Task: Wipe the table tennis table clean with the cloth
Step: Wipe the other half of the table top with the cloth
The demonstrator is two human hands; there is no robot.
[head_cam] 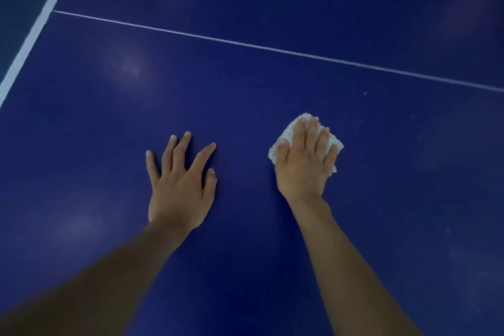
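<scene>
Your right hand presses the white cloth flat with straight fingers on the blue surface, right of centre. Your left hand rests spread and empty beside it. Pale specks show farther right, so wiping seems unfinished.

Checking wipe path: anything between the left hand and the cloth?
Head view: only bare blue table between left hand and cloth under the right hand.

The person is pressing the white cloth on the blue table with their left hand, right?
No. The right hand presses the white cloth on the blue table; the head view shows it. The left hand rests flat on the table.
</scene>
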